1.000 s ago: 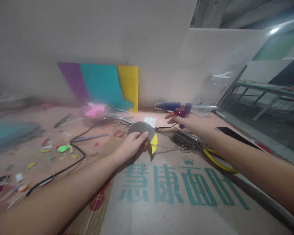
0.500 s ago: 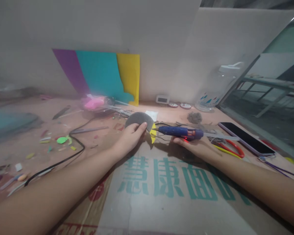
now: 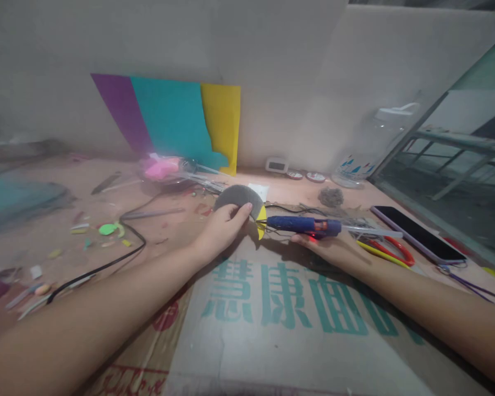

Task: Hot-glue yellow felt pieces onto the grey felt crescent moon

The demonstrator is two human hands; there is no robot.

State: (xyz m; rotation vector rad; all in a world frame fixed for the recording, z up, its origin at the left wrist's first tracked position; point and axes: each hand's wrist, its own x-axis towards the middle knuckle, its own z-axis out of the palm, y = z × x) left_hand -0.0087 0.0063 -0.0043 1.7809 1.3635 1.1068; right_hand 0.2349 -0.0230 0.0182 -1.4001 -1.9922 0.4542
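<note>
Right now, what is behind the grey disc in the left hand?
Part of a white slip shows beyond the grey disc. Anything directly behind is covered by the disc and left hand.

Dim, greyish light, with soft shadows under the hands (image 3: 226, 228), hazy blur and stretched, distorted edges.

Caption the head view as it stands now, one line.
Left hand holds a grey disc while the right brings a glue gun to its yellow edge.
</note>
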